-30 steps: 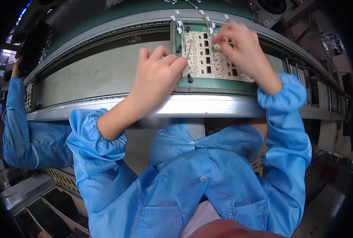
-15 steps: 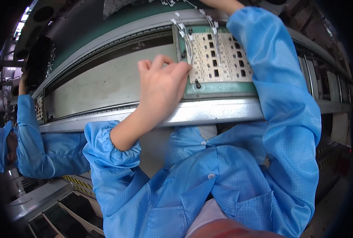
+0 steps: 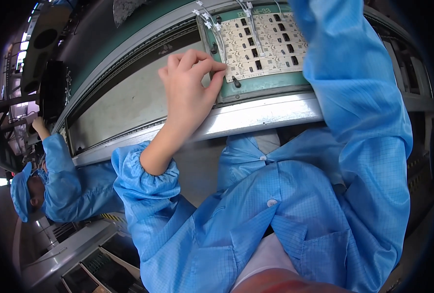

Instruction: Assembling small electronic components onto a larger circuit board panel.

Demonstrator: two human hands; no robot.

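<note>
A panel of pale circuit boards [image 3: 275, 61] with black components lies in a green carrier frame [image 3: 270, 84]. My left hand [image 3: 187, 83] is at the panel's lower left corner, thumb and forefinger pinched together there. What lies between those fingertips, if anything, is too small to make out. White wires [image 3: 220, 41] with white connectors run along the panel's left side, and another white wire bundle [image 3: 257, 34] lies across its middle. A black knob [image 3: 236, 82] sits on the frame close to my fingers. My right sleeve [image 3: 339, 53] reaches past the top edge; that hand is out of sight.
The carrier rests on a conveyor line with a shiny metal rail [image 3: 261, 112] along its near side. A grey flat surface [image 3: 134, 100] stretches to the left between the rails. A co-worker in blue [image 3: 85, 180] is at the far left. Dark compartments [image 3: 112, 268] stand at lower left.
My right arm has reached farther up, and its wrist has left the view. My left hand stays pinched at the panel's left edge, now nearer the lower corner. The view has shifted.
</note>
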